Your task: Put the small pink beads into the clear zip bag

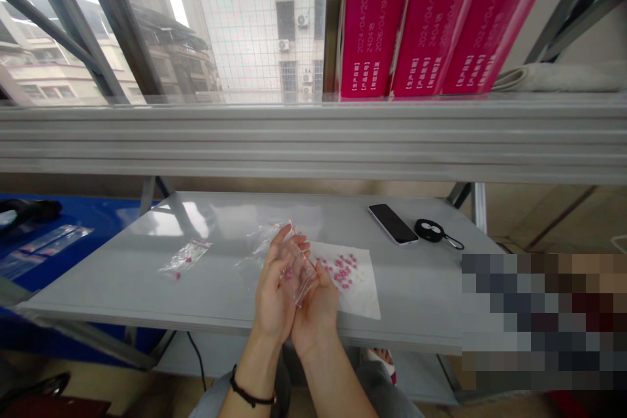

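Observation:
My left hand (pixel 274 290) and my right hand (pixel 317 307) are together at the middle of the table's front, both closed around a small clear plastic bag (pixel 301 277). A few pink bits show through the bag near my left fingers. Just right of my hands lies a sheet of white paper (pixel 365 297) with several small pink beads (pixel 343 268) scattered over it. More clear plastic bags (pixel 259 238) lie behind my left hand, partly hidden by it. Farther left, another clear bag (pixel 191 253) rests flat with a couple of pink beads at it.
A phone (pixel 393 225) and a round black case (pixel 429 230) with a carabiner sit at the table's back right. Above runs a grey shelf (pixel 294 140) bearing pink boxes (pixel 375 26). A blue surface (pixel 105 215) adjoins on the left; a pixelated area covers the right.

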{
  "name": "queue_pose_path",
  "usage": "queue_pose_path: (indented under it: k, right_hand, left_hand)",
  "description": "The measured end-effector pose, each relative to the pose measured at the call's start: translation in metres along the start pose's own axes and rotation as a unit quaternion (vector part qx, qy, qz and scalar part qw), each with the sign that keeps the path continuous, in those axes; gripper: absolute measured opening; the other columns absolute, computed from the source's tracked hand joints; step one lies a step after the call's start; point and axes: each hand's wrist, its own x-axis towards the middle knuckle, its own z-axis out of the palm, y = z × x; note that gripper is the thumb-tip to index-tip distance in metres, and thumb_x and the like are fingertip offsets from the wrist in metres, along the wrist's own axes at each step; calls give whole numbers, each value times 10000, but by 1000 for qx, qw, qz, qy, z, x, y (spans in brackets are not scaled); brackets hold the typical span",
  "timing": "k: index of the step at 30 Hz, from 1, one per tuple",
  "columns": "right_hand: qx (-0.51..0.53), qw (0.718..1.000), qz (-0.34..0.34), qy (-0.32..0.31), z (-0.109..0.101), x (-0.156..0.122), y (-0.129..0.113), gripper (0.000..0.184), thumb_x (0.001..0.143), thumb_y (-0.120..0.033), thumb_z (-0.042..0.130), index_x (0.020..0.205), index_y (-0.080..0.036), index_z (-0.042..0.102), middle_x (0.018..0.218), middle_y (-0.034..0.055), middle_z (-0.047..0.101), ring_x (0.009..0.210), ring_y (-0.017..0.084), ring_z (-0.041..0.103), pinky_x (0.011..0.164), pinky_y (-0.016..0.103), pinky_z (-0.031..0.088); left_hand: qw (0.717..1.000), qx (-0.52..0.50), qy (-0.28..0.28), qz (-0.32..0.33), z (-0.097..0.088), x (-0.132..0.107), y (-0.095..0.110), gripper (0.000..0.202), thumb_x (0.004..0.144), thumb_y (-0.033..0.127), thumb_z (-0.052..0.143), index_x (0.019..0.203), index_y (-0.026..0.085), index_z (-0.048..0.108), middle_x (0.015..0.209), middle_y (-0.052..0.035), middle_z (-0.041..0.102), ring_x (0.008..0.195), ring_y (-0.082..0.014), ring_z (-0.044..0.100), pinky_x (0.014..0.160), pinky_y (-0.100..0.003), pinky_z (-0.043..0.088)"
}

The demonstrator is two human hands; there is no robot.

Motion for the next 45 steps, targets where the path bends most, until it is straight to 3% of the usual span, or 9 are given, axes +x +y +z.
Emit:
queue_pose_path:
  k: [3, 8, 15, 20, 26, 31, 38, 41, 45]
  right_hand:
    - [30, 998, 53, 4, 3, -2, -5, 278, 888, -341, 500, 913, -166, 714, 975, 96, 787, 958, 228, 740, 989, 387, 528]
    - [19, 998, 61, 19, 5, -3, -8, 293, 878, -336, 487, 922, -165, 721, 979, 104, 792, 1005, 231, 735, 1028, 385, 503]
    - [22, 997, 32, 61, -1, 0, -9, 273, 906, -297, 475, 939, -174, 717, 941, 76, 798, 930, 206, 751, 1003, 366, 529]
    - [14, 998, 34, 47, -3, 2, -9, 275, 856, -312, 495, 950, -177, 716, 962, 83, 797, 968, 228, 746, 1007, 400, 532]
    - [21, 998, 35, 53, -2, 1, -4, 219, 816, -314, 540, 869, -190, 712, 909, 78, 795, 919, 229, 753, 1003, 387, 529]
    - [25, 998, 43, 47, -3, 2, -2, 249, 846, -326, 524, 866, -179, 724, 896, 88, 795, 914, 238, 755, 991, 388, 531]
    - [21, 997, 61, 44, 0, -1, -4, 298, 866, -318, 494, 947, -164, 736, 975, 95, 800, 965, 228, 749, 1020, 377, 514]
    - [17, 997, 71, 21, -1, -2, -5, 285, 853, -342, 517, 931, -167, 728, 958, 101, 796, 1006, 244, 739, 996, 396, 530]
    - [-14, 997, 73, 13, -3, -2, -5, 291, 832, -423, 557, 883, -180, 710, 929, 111, 792, 957, 287, 749, 919, 463, 568]
  left_hand:
    - [999, 28, 35, 2, 2, 1, -4, 459, 887, 332, 654, 1329, 212, 632, 1290, -118, 689, 1237, -265, 611, 1092, -424, 424]
    - [993, 75, 88, 6, 4, 2, -12, 383, 898, 417, 687, 1197, 181, 721, 1287, -144, 701, 1269, -304, 603, 1102, -457, 427]
    - [996, 86, 27, -4, -5, 1, -17, 615, 852, 392, 765, 1424, 294, 559, 1371, -125, 657, 1307, -291, 580, 1104, -464, 435]
    - [985, 165, 49, -17, -10, 4, -23, 381, 884, 457, 701, 1145, 188, 763, 1272, -138, 715, 1218, -292, 645, 1095, -439, 448]
    - [968, 238, 72, -2, -11, 3, -19, 346, 827, 460, 753, 1014, 174, 807, 1089, -115, 785, 1046, -284, 708, 978, -410, 512]
    - [969, 232, 88, -2, -11, 2, -17, 361, 796, 454, 781, 1002, 158, 803, 1022, -113, 791, 992, -288, 707, 953, -422, 511]
    - [966, 239, 96, 32, -9, 1, -16, 307, 861, 399, 729, 1099, 208, 762, 1217, -97, 731, 1157, -265, 644, 1038, -388, 452]
    - [963, 238, 117, 58, -12, -2, -18, 277, 882, 403, 699, 1081, 214, 733, 1146, -74, 737, 1071, -242, 665, 952, -351, 495]
    - [948, 274, 137, 90, -19, -6, -23, 279, 886, 467, 684, 936, 193, 672, 877, -32, 718, 841, -213, 667, 776, -303, 516]
